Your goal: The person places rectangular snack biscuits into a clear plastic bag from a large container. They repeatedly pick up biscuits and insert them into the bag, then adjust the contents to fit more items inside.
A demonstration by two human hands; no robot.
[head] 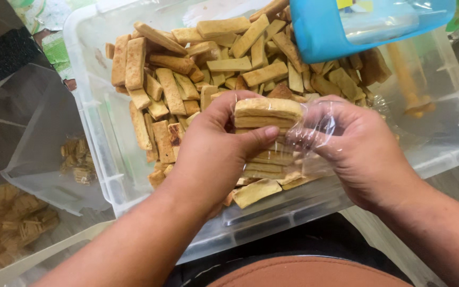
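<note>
Stack of biscuits [268, 114] clamped between left hand [213, 146] thumb and fingers, right hand [354, 146] pinching clear bag [314, 127] around it, above the tub [88, 138].

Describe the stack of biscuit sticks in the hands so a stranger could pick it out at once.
Start at the big clear tub heaped with loose tan biscuit sticks. Over its near edge, the left hand and right hand meet around a neat stack of sticks. Unlike the jumbled ones behind, these lie flat and aligned, partly inside a thin clear bag.
</note>
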